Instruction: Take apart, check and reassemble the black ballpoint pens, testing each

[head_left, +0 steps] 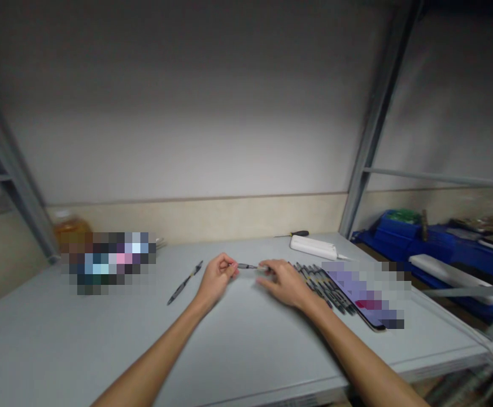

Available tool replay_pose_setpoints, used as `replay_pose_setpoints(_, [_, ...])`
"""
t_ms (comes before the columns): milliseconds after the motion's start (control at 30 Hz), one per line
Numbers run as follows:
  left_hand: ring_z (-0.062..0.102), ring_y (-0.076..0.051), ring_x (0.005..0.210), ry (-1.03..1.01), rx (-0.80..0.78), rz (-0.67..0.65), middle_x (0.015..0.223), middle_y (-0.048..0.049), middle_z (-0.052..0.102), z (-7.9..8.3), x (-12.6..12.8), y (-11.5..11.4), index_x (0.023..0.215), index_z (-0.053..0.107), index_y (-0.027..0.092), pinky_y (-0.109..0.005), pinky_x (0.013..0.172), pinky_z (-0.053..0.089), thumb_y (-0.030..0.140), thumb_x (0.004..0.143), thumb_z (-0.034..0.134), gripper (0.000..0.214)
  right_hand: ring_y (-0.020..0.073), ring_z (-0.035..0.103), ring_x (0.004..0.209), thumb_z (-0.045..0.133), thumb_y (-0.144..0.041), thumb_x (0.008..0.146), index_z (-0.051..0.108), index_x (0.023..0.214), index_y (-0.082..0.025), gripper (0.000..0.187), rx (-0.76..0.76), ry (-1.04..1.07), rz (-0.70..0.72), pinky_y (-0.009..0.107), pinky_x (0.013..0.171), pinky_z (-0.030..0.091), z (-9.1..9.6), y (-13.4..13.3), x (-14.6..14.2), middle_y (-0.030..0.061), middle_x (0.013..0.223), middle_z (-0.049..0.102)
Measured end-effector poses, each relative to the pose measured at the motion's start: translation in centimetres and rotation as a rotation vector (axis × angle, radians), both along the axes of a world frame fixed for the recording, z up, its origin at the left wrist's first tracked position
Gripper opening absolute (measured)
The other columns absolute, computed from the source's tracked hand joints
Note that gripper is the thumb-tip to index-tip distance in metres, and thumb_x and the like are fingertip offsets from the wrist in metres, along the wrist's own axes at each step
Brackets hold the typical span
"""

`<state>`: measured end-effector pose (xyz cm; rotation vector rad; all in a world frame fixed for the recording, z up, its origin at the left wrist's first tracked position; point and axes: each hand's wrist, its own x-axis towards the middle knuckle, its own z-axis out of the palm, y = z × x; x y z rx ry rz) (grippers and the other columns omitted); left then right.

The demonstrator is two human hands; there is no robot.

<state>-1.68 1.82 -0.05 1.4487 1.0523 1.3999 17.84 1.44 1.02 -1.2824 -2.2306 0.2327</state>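
Just above the desk, my left hand (pixel 219 275) is closed in a pinch on one end of a dark grey pen (pixel 246 266). The pen lies nearly level and points toward my right hand (pixel 286 281). That hand's thumb and forefinger are spread apart around the pen's far end, and I see no firm grip there. To the left of my left hand, another dark pen (pixel 185 282) rests slantwise on the desk. Several similar pens (pixel 328 288) lie side by side in a row to the right, partly hidden by my right hand.
The grey desk (pixel 238 350) carries a white power strip (pixel 313 247) and a screwdriver (pixel 299 233) at the back. A flat item, partly blurred out, lies beside the pens (pixel 375 323). Blurred items and a bottle (pixel 72 226) stand left. Metal posts (pixel 358 164) flank the desk; blue bins (pixel 392 232) are right.
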Motion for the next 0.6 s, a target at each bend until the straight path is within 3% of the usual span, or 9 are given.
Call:
replay_pose_setpoints(100, [0.051,-0.009,0.052,-0.030,-0.097,-0.034,0.056,0.0019,0.058,-0.3,0.7,-0.2,0.068,0.049,0.016,-0.021,0.056,0.039,0.036,0.067,0.062,0.024,0.0236,0.057,0.090,0.046,-0.036,0.085,0.061,0.097,-0.015,0.028,0.097,-0.318,-0.123,0.030,0.077,0.037,0.2,-0.6,-1.3,0.0120,0.092,0.066])
replay_pose_setpoints(233, [0.050,-0.010,0.051,0.104,-0.126,-0.163,0.058,-0.0002,0.059,-0.4,1.2,-0.5,0.073,0.055,0.014,-0.022,0.053,0.037,0.039,0.073,0.056,0.025,0.0225,0.063,0.079,0.034,-0.028,0.089,0.062,0.092,-0.014,0.031,0.086,-0.465,-0.223,0.029,0.066,0.040,0.5,-0.9,-2.3,0.0132,0.084,0.067])
replay_pose_setpoints(333, [0.050,-0.011,0.053,0.300,-0.004,-0.158,0.057,-0.0008,0.058,-0.1,1.3,-1.0,0.071,0.060,0.012,-0.023,0.054,0.038,0.035,0.077,0.051,0.025,0.0239,0.064,0.078,0.029,-0.034,0.091,0.065,0.090,-0.015,0.041,0.081,-0.491,-0.237,0.029,0.063,0.041,0.6,-1.0,-2.5,0.0152,0.081,0.068])
replay_pose_setpoints(433, [0.052,-0.012,0.057,0.478,0.131,-0.013,0.062,-0.0013,0.062,0.4,1.5,-1.7,0.078,0.065,0.014,-0.023,0.056,0.038,0.023,0.078,0.049,0.018,0.0256,0.064,0.077,0.025,-0.037,0.091,0.068,0.086,-0.014,0.049,0.072,-0.488,-0.268,0.031,0.063,0.041,0.3,-1.0,-2.4,0.0173,0.080,0.068])
replay_pose_setpoints(500, [0.054,-0.013,0.062,0.578,0.272,0.039,0.067,-0.0019,0.064,0.8,1.6,-2.2,0.080,0.066,0.016,-0.024,0.061,0.040,0.016,0.079,0.047,0.018,0.0261,0.064,0.077,0.026,-0.037,0.090,0.069,0.085,-0.014,0.049,0.061,-0.472,-0.279,0.031,0.063,0.042,-0.1,-0.9,-2.4,0.0176,0.080,0.068])
replay_pose_setpoints(600, [0.056,-0.015,0.074,0.673,0.515,0.016,0.076,-0.0038,0.065,1.0,1.6,-2.7,0.084,0.065,0.017,-0.026,0.070,0.042,0.011,0.081,0.045,0.021,0.0250,0.064,0.077,0.031,-0.035,0.088,0.070,0.085,-0.014,0.044,0.028,-0.443,-0.256,0.030,0.063,0.041,-0.7,-0.7,-2.3,0.0169,0.082,0.068])
